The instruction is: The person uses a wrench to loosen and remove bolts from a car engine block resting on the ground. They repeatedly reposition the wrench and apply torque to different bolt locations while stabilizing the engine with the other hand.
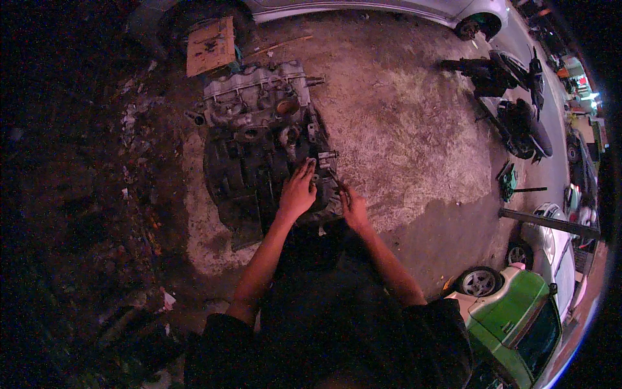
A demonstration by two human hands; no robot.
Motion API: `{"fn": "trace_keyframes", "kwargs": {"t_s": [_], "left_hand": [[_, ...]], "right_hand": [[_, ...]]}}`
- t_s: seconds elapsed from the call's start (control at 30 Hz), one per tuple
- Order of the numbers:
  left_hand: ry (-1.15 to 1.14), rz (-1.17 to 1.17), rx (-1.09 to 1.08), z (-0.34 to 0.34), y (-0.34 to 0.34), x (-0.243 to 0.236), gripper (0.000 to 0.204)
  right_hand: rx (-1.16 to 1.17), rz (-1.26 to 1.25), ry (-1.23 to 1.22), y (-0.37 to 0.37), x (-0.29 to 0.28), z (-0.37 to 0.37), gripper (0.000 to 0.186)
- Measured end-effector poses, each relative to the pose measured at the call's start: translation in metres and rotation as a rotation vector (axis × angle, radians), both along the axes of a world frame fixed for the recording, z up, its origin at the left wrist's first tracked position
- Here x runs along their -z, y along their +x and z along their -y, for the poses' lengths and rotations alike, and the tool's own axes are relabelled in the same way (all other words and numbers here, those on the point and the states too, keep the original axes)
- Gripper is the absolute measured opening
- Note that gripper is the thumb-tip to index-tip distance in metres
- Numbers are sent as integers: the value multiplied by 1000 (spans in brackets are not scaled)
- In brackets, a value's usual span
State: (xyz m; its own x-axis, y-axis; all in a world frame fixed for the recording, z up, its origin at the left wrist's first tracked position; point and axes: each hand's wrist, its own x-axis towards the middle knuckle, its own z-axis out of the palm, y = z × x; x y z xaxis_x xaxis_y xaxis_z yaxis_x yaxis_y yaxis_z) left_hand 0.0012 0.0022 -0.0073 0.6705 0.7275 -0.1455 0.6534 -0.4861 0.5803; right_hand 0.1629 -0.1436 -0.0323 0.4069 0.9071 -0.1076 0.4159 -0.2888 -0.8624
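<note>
A grimy car engine (240, 155) lies on the concrete, its pale, lobed top section toward the back. My left hand (299, 185) rests on its right side, fingers extended over a small metal fitting. Just to the right, my right hand (352, 204) is closed around a dark, slender tool whose far end points toward the same area of the engine; exactly where that end meets the metal is too small to tell.
A cardboard-coloured board (208, 47) stands behind the engine beside a silver car (363, 11). Motorbikes (521, 129), a green stand (508, 181) and a dark post (551, 223) are at right. A green car (515, 311) is lower right. Scattered debris (129, 123) lies left.
</note>
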Motion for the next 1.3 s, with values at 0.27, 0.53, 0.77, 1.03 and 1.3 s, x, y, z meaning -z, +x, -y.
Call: {"fn": "trace_keyframes", "kwargs": {"t_s": [0.27,0.53,0.77,1.03,1.3], "left_hand": [[6,38,-2,0,0,0,68],[-20,13,-12,0,0,3,69],[-2,-19,3,1,-1,6,71],[-11,3,4,2,-3,-6,75],[-49,-23,-4,1,-1,-9,73]], "right_hand": [[-8,130,102,-12,-4,-8,29],[-15,236,71,-6,-15,-29,25],[-98,299,-42,19,-31,-72,21],[189,310,-31,13,-32,-67,22],[162,107,-79,17,-4,-24,21]]}}
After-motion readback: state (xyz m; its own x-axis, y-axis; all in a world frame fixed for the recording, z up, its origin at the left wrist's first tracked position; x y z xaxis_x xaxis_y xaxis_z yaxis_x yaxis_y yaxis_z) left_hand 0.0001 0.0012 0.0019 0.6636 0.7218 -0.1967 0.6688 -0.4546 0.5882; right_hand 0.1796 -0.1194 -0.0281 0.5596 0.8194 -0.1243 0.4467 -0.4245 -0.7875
